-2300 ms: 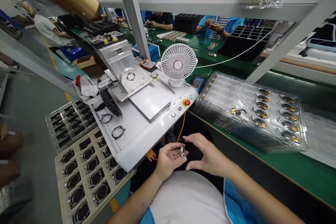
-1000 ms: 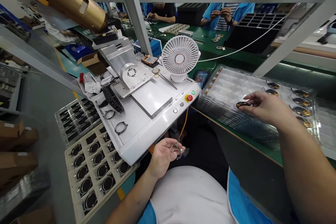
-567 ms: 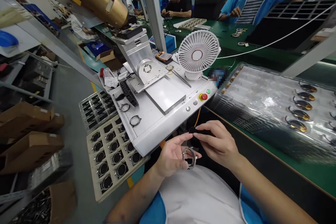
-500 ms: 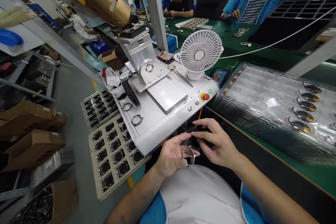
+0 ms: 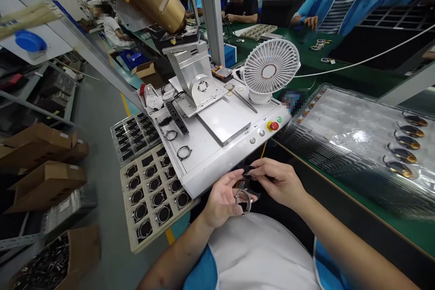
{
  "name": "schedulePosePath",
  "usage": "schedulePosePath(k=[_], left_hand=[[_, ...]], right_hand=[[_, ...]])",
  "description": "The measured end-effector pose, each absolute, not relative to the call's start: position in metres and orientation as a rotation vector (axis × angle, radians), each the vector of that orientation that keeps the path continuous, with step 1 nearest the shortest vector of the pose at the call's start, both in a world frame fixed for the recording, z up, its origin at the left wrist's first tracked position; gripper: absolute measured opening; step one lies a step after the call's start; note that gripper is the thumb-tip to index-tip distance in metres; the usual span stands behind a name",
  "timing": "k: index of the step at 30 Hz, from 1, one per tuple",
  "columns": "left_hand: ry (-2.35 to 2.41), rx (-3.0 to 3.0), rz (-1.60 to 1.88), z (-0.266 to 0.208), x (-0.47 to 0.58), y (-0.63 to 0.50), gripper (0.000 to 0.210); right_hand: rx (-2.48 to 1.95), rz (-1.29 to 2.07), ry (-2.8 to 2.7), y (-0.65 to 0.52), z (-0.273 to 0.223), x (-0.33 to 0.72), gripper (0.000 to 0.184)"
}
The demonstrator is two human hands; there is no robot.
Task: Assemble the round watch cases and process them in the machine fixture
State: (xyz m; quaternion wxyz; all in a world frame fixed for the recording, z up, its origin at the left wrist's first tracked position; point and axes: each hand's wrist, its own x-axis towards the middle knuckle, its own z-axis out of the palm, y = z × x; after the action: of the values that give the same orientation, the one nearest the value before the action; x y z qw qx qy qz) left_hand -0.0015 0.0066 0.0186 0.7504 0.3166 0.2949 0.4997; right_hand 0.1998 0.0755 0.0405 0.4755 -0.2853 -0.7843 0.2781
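Observation:
My left hand [image 5: 222, 201] is closed around a round metal watch case [image 5: 244, 201], its thumb on the near rim. Its forefinger reaches up to a dark, thin piece [image 5: 247, 171] that my right hand [image 5: 280, 180] pinches between thumb and fingers. What exactly this dark piece is, I cannot make out. Both hands are close together above my lap, in front of the white machine base [image 5: 217, 167]. Two thin dark rings, one a watch-case ring [image 5: 184, 152], lie on the base left of its metal plate [image 5: 224, 122].
A beige tray [image 5: 127, 213] of watch cases stands at the left. On the right, a clear plastic tray [image 5: 356, 118] holds several dark round parts with flex tails. A white fan [image 5: 270, 70] and a red stop button [image 5: 273, 125] are on the machine. Co-workers sit beyond.
My right hand has drawn its fingers together on the dark piece and turned it. The left hand keeps hold of the watch case. The view has shifted slightly left.

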Motion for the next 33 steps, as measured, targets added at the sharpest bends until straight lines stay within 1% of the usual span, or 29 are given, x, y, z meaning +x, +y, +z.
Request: schedulePosePath(k=[3,6,11,13,19,22,24,26,30,31,33], left_hand=[[0.688,0.690,1.107,0.015,-0.003,0.008,0.091],[0.721,0.685,1.149,0.014,-0.005,0.011,0.090],[0.723,0.707,1.198,0.017,-0.009,0.011,0.089],[0.725,0.727,1.210,0.018,-0.009,0.008,0.089],[0.756,0.766,1.215,0.013,-0.012,-0.005,0.090],[0.781,0.828,1.222,0.008,-0.015,-0.008,0.088],[0.824,0.953,1.229,0.006,-0.016,-0.008,0.089],[0.923,1.173,1.231,0.004,-0.016,-0.007,0.092],[1.133,1.822,1.117,0.003,-0.004,-0.002,0.098],[1.148,1.955,1.047,0.002,0.000,0.000,0.101],[1.153,2.116,0.892,0.001,0.009,0.005,0.104]], right_hand=[[-0.669,0.679,-1.983,0.079,0.044,0.199,0.017],[-0.766,0.783,-1.957,0.100,0.053,0.196,0.013],[-1.195,1.192,-1.412,0.167,0.075,0.182,0.016],[-1.318,1.280,-1.259,0.189,0.081,0.174,0.017],[-1.431,1.324,-1.172,0.205,0.079,0.162,0.022],[-1.450,1.241,-1.178,0.195,0.073,0.172,0.026],[-1.409,1.153,-1.220,0.178,0.065,0.181,0.027],[-1.323,1.170,-1.285,0.151,0.053,0.187,0.027],[-1.119,1.564,-1.308,0.088,0.028,0.187,0.037],[-1.085,1.623,-1.256,0.076,0.024,0.185,0.041],[-1.072,1.640,-1.121,0.063,0.019,0.183,0.048]])
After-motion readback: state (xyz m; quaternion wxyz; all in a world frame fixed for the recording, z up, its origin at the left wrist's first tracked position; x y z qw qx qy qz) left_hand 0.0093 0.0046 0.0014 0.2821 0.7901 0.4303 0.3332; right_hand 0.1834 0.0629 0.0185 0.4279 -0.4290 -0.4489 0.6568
